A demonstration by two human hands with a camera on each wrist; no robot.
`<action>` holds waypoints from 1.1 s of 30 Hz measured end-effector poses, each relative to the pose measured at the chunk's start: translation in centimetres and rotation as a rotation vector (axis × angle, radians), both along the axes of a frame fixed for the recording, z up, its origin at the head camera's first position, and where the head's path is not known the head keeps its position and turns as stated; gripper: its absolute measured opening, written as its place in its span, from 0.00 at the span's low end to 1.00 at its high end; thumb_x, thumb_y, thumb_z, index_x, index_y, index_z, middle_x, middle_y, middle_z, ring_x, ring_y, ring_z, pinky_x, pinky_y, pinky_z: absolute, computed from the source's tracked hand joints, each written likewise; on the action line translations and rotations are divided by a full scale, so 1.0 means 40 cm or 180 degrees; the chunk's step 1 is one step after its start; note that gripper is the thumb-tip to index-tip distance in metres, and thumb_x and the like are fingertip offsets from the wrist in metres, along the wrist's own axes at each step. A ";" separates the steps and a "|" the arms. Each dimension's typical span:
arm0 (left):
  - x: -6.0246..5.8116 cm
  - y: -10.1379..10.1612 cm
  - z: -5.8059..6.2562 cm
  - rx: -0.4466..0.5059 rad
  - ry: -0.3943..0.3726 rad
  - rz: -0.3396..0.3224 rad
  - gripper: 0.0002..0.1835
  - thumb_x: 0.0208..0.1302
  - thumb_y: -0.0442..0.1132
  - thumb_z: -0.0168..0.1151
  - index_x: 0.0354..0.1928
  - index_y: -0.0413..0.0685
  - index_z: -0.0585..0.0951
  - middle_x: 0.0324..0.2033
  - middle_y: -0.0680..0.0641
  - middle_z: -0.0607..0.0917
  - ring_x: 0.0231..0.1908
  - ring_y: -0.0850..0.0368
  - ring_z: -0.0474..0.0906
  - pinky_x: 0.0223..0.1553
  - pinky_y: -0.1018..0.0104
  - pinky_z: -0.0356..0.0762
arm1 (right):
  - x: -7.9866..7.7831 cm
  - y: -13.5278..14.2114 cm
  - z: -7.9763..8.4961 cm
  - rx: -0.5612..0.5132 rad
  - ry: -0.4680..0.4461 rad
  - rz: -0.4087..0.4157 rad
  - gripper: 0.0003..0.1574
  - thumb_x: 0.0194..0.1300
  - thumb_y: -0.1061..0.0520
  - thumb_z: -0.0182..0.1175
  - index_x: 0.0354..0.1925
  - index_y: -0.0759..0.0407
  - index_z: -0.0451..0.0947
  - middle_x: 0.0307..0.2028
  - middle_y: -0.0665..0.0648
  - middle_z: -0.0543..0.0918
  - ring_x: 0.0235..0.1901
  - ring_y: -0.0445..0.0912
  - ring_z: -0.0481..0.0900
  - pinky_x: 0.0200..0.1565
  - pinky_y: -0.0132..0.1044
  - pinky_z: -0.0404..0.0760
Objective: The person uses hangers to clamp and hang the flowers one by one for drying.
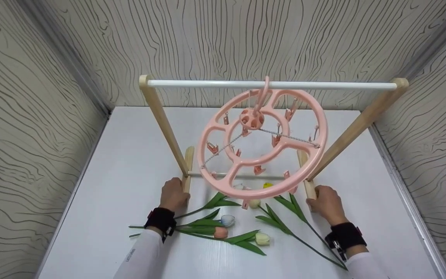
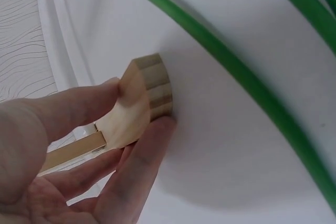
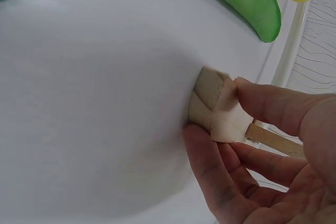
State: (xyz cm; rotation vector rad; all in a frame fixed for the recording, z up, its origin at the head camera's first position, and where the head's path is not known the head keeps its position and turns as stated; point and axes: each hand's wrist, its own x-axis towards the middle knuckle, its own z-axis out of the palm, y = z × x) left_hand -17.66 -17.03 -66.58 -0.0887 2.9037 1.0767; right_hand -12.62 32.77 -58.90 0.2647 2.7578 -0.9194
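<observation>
A wooden rack point(image 1: 163, 128) with a white top rod point(image 1: 207, 84) stands on the table. My left hand point(image 1: 173, 195) grips the front end of its left foot, and the left wrist view shows thumb and fingers around the rounded wooden end point(image 2: 137, 100). On the other side, my right hand point(image 1: 328, 203) holds the right foot point(image 3: 209, 98) between thumb and fingers. From the rod hangs a pink round clip hanger point(image 1: 322, 128) by its hook, tilted, with several small clips dangling below. Neither hand touches the hanger.
Several artificial tulips lie on the white table point(image 1: 126, 155) between and under the forearms: a blue-white tulip point(image 1: 228, 220), an orange tulip point(image 1: 220, 232), a cream tulip point(image 1: 262, 239) and a partly hidden yellow tulip point(image 1: 267, 185). Patterned walls point(image 1: 215, 38) enclose the table.
</observation>
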 end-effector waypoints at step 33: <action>0.192 0.083 0.251 0.0276 0.0145 -0.0107 0.19 0.66 0.40 0.78 0.53 0.34 0.88 0.44 0.36 0.91 0.41 0.45 0.89 0.41 0.51 0.89 | 0.197 0.014 0.003 0.0122 -0.0320 0.0016 0.21 0.64 0.55 0.76 0.46 0.69 0.84 0.37 0.61 0.87 0.38 0.50 0.82 0.36 0.38 0.78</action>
